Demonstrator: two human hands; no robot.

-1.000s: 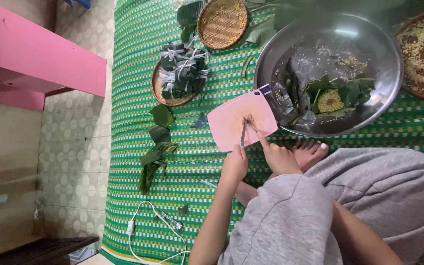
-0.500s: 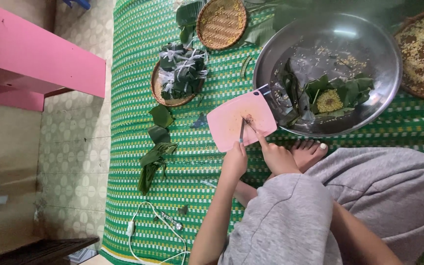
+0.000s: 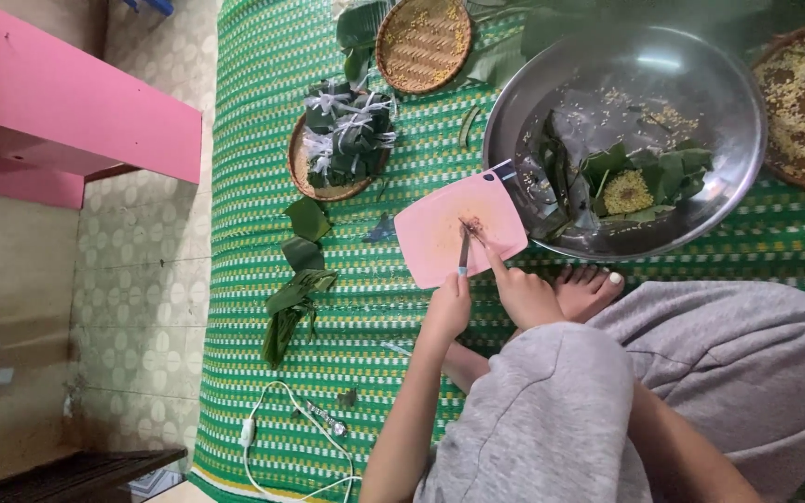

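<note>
Head camera view, looking down at a person seated on a green woven mat (image 3: 253,140). A small knife (image 3: 463,253) is being gripped in the left hand (image 3: 446,307), fingers closed around the handle, with the blade lying across a pink cutting board (image 3: 435,242). A small brown morsel (image 3: 472,225) near the middle of the board is being pinned by the outstretched fingertips of the right hand (image 3: 524,296), whose other fingers are being kept loosely curled. The board is being rested on the mat, touching the rim of a large metal basin (image 3: 701,93), just in front of a bare foot (image 3: 589,289). Inside the basin, a folded green leaf with yellow grain filling (image 3: 628,191) is being kept. Leaf-wrapped parcels (image 3: 347,140) are being piled on a woven tray (image 3: 323,191) to the left, with loose leaves (image 3: 295,279) below.

By the look of it, cutting of the morsel is being carried out. A further slice is being judged to call for a steady blade and for the pinning fingertips to be held clear of the edge.
</note>
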